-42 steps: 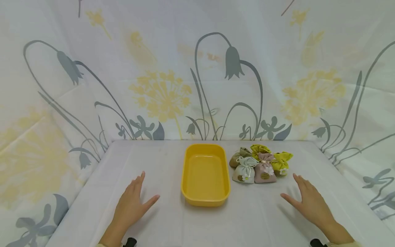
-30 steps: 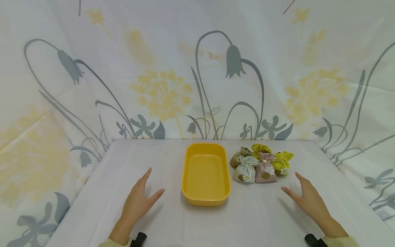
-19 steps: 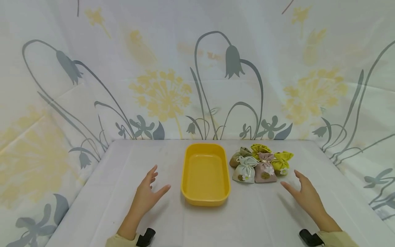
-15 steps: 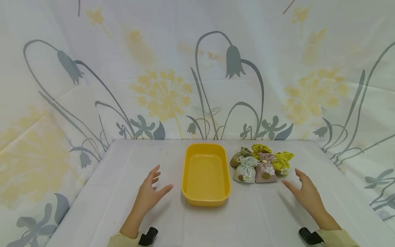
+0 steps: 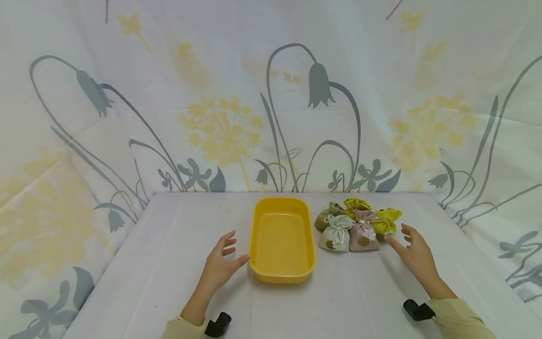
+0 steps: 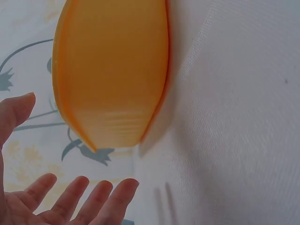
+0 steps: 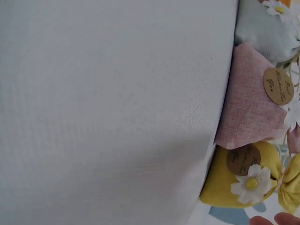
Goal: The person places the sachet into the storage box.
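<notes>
A yellow rectangular tub (image 5: pixel 282 273) stands mid-table. My left hand (image 5: pixel 221 266) is at its left side, fingers spread and thumb near the rim; the left wrist view shows a gap between the hand (image 6: pixel 70 204) and the tub (image 6: pixel 112 70). Several small drawstring pouches sit grouped right of the tub: pale grey-blue (image 5: pixel 336 238), pink (image 5: pixel 363 235), olive (image 5: pixel 323 220) and yellow-green ones (image 5: pixel 386 225). My right hand (image 5: pixel 417 254) hovers beside the right yellow-green pouch, fingers loosely bent and holding nothing. Only fingertips (image 7: pixel 276 219) show in the right wrist view, below the yellow pouch (image 7: pixel 234 187).
White cloth covers the table (image 5: pixel 330 306). A floral-printed curtain (image 5: pixel 237 94) hangs behind and at both sides. Black wrist devices (image 5: pixel 219 325) are strapped at both sleeves.
My left hand has moved right, up close to the tub. The right hand has shifted slightly forward and left, nearer the yellow-green pouch. Tub and pouches have stayed in place.
</notes>
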Demonstrator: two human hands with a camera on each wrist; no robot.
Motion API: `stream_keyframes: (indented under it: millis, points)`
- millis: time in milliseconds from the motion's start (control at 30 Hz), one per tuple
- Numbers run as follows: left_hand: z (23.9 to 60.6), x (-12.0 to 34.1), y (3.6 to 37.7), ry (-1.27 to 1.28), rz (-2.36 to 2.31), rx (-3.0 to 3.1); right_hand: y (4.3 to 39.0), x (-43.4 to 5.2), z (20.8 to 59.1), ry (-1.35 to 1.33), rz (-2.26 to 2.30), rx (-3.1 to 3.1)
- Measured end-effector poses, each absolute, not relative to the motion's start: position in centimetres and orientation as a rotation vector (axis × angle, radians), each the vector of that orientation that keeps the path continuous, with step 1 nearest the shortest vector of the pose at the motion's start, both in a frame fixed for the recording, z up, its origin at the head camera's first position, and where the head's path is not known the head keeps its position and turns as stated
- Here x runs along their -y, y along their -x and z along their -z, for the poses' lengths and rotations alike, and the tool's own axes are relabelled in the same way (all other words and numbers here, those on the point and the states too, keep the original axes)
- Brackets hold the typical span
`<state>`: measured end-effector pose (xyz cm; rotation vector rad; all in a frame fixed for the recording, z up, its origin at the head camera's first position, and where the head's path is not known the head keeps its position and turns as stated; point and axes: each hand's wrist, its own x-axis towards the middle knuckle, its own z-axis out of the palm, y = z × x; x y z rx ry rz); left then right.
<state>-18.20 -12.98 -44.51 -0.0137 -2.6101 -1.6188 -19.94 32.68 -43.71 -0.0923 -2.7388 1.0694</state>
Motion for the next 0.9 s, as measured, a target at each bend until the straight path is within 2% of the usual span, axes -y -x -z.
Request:
stream_keyframes:
  millis: [633,900]
  points:
    - [45.1,11.8,18.6,0.026,2.082,2.449,23.8,-34.4,42.7,0.258,-1.243,2.670]
    - [45.2,11.5,18.4,0.054,2.128,2.428,24.7,-34.7,42.5,0.154,-1.384,2.688]
